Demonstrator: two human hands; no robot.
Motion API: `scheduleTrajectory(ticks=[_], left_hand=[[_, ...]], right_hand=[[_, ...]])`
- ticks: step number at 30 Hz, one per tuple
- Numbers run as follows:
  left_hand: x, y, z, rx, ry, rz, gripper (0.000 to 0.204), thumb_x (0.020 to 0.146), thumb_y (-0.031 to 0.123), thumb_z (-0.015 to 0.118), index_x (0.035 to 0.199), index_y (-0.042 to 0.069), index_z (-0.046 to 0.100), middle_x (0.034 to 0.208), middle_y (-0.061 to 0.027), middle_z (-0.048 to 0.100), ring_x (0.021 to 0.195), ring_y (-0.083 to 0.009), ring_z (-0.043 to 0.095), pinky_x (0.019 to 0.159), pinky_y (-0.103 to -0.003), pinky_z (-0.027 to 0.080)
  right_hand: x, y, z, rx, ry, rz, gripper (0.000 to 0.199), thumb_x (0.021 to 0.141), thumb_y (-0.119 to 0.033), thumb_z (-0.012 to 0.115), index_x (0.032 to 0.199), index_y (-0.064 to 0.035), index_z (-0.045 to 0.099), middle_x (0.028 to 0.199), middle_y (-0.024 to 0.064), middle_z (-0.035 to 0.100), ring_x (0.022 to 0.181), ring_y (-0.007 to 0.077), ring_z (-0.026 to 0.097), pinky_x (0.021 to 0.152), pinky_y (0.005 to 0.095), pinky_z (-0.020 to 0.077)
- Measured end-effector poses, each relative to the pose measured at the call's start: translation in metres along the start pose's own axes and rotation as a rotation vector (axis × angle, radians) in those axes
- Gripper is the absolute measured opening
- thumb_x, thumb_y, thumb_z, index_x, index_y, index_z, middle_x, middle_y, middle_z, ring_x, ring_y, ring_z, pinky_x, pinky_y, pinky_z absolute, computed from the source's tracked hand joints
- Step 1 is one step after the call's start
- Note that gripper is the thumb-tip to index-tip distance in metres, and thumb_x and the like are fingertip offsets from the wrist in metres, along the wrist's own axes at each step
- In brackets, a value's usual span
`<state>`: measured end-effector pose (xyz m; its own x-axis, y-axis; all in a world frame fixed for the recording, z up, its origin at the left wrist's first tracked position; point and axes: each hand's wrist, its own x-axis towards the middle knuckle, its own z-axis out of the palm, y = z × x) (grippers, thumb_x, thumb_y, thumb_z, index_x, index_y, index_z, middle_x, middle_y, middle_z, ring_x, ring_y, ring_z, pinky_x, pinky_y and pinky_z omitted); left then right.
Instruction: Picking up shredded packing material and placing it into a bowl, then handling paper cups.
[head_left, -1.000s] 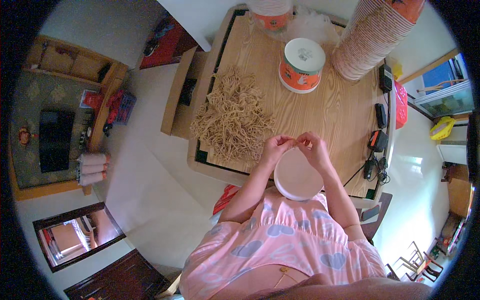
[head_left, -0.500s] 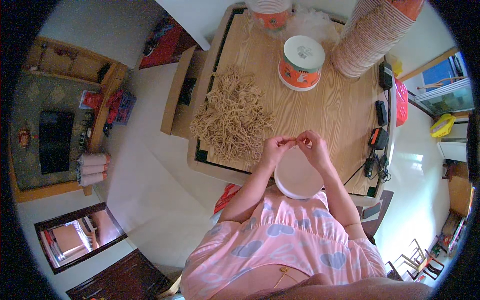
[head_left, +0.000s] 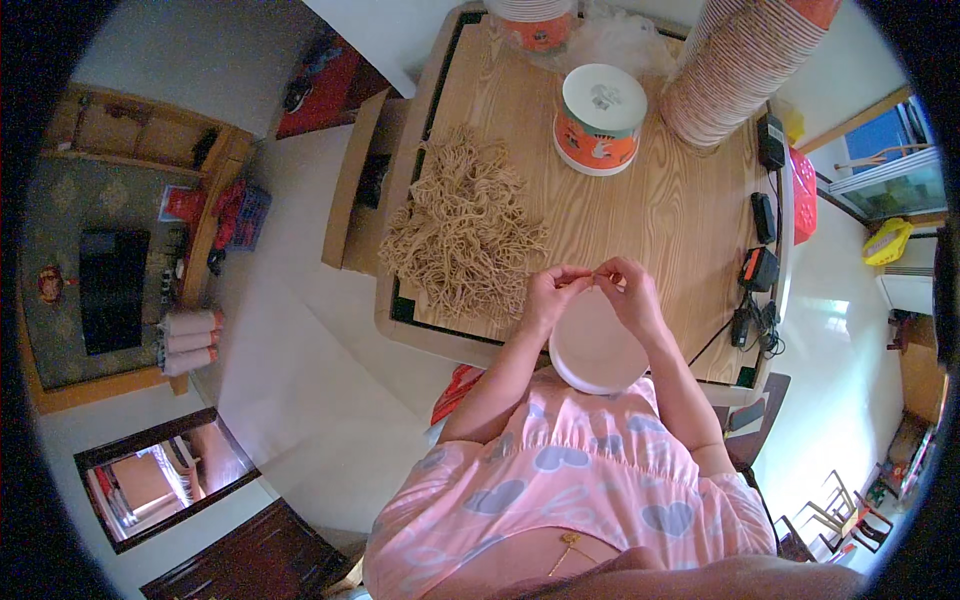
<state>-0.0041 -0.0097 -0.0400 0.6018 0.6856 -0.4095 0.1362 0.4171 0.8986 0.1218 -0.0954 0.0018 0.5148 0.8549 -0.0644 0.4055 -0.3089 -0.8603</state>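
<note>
At the near edge of the table, my left hand [head_left: 558, 290] and my right hand [head_left: 630, 287] meet with fingertips pinched together. They are at the far rim of a round white paper tub [head_left: 598, 350], which rests against my lap. What the fingertips pinch is too small to make out. Left of my hands lies a loose heap of tan cords [head_left: 465, 235]. Farther back, two orange-and-white paper tubs [head_left: 597, 145] appear stacked upside down, a pale base on top.
A tall leaning stack of nested paper tubs [head_left: 740, 75] stands back right; another stack [head_left: 530, 22] is back left beside crumpled clear plastic [head_left: 620, 42]. Black adapters and cables [head_left: 757, 270] line the right edge. An open cardboard box [head_left: 352, 200] is left of the table.
My hands stay together at the white tub's rim, with only small finger movements. The whole view has shifted slightly; the cords and stacks stay in place.
</note>
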Motion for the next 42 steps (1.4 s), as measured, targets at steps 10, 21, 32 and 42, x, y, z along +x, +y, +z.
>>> scheduleTrajectory(ticks=[10,21,32,42], left_hand=[[0.001,-0.008,-0.003,-0.100,-0.007,-0.023,0.012,0.081,0.008,0.063,0.090,0.001,0.063,0.084,-0.0070,0.066,0.075,-0.0139,0.062,0.070,-0.026,0.050],[0.003,-0.013,-0.004,-0.144,-0.007,-0.054,0.012,0.079,0.009,0.065,0.089,0.003,0.062,0.082,-0.0055,0.065,0.073,-0.0128,0.061,0.068,-0.025,0.050],[0.002,-0.009,-0.003,-0.095,-0.005,-0.051,0.011,0.080,0.010,0.065,0.089,0.003,0.062,0.081,-0.0046,0.065,0.072,-0.0119,0.060,0.067,-0.024,0.049],[0.005,-0.017,-0.006,-0.104,0.002,-0.042,0.011,0.081,0.011,0.064,0.088,0.003,0.062,0.081,-0.0046,0.064,0.070,-0.0111,0.060,0.065,-0.023,0.049]], right_hand=[[-0.001,0.002,-0.001,0.048,0.033,0.071,0.008,0.078,-0.006,0.062,0.084,-0.0009,0.062,0.076,0.0088,0.061,0.069,0.0169,0.055,0.065,0.0294,0.0458],[-0.001,-0.002,-0.002,-0.036,0.001,0.042,0.010,0.074,-0.009,0.065,0.082,-0.0032,0.064,0.077,0.0072,0.060,0.069,0.0180,0.053,0.065,0.0298,0.0451],[0.000,-0.005,-0.002,-0.032,-0.018,0.016,0.010,0.074,-0.010,0.067,0.081,-0.0038,0.063,0.077,0.0069,0.059,0.070,0.0189,0.053,0.065,0.0311,0.0451],[0.001,-0.001,0.001,-0.022,0.009,-0.002,0.011,0.072,-0.012,0.068,0.077,-0.0037,0.063,0.075,0.0082,0.059,0.067,0.0214,0.053,0.062,0.0327,0.0446]])
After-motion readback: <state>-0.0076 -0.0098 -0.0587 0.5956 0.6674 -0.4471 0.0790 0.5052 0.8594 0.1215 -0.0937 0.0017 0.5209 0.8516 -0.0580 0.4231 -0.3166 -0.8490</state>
